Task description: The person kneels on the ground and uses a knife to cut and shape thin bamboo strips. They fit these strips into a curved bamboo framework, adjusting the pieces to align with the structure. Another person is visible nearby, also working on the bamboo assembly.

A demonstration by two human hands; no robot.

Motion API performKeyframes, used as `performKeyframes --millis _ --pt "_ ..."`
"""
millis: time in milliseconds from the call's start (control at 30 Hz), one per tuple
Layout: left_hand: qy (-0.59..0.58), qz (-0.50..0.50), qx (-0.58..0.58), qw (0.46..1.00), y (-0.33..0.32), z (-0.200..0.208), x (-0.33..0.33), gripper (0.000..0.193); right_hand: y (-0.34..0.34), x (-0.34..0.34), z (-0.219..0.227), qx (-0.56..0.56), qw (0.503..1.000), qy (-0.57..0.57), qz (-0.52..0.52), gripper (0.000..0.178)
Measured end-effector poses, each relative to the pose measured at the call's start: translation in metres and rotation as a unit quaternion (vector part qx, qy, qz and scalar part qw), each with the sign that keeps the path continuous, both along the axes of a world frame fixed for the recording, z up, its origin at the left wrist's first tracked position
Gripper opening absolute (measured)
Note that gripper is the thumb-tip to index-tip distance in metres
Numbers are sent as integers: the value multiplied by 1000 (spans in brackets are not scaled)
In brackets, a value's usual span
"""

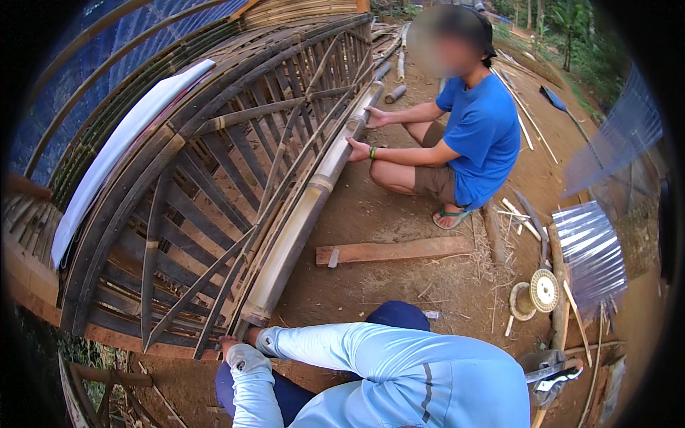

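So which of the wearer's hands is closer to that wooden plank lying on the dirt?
Right. The right hand sits by the bamboo pole's near end, below and left of the plank. The left hand is just beyond it, further left, at the bamboo frame's lower edge.

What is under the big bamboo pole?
Under the bamboo pole lies bare brown dirt ground, with a wooden plank beside it. Its near end sits by the person's left hand and right hand. Directly beneath the pole is hidden.
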State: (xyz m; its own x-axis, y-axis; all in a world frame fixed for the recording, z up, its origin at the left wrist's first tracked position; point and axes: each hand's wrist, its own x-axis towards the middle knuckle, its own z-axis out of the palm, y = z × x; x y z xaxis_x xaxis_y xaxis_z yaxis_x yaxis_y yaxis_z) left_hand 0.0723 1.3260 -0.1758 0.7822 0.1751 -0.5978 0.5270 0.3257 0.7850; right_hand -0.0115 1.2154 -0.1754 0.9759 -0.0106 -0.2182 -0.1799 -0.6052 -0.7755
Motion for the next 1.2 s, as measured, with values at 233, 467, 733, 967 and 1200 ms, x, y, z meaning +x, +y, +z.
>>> performKeyframes --millis 233,467,733,967,1200 --pt "16 -36 22 999 -15 0 -3 21 -14 -15 20 -8 999 35 -22 29" --pt "-31 -117 87 989 -10 30 -33 16 -10 -21 32 -4 998 57 -38 29" --pt "-138 -36 88 986 -36 43 -78 14 -14 -16 24 -77 995 55 9 33" --pt "-255 50 151 954 -39 75 -112 12 -8 -9 5 -41 999 11 20 30" --pt "-257 -23 69 964 -63 91 -132 14 -28 -30 -34 65 998 3 7 27"
